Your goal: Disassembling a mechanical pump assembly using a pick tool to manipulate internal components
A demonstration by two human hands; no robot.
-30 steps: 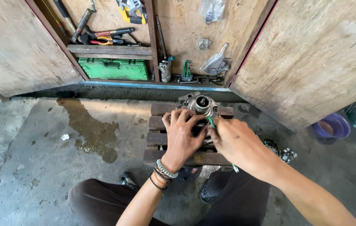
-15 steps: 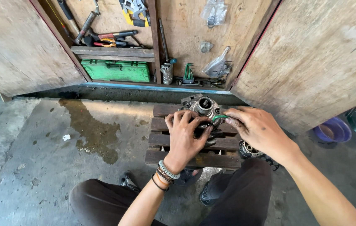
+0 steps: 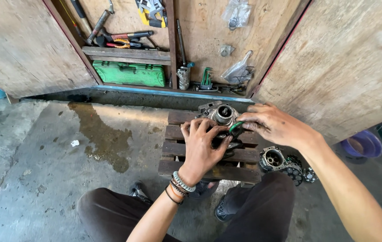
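Far left, a green toolbox (image 3: 128, 74) sits in the open cupboard. My left hand (image 3: 204, 145) lies spread, fingers curled over the near side of the grey metal housing (image 3: 221, 114) on the small wooden pallet (image 3: 209, 168). My right hand (image 3: 274, 125) pinches a green-handled tool (image 3: 235, 127) against the housing's right side. Another metal housing (image 3: 273, 158) lies on the floor, near right.

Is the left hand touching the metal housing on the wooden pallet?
Touching. The head view shows the left hand spread over the metal housing, fingers pressed on its near side atop the wooden pallet.
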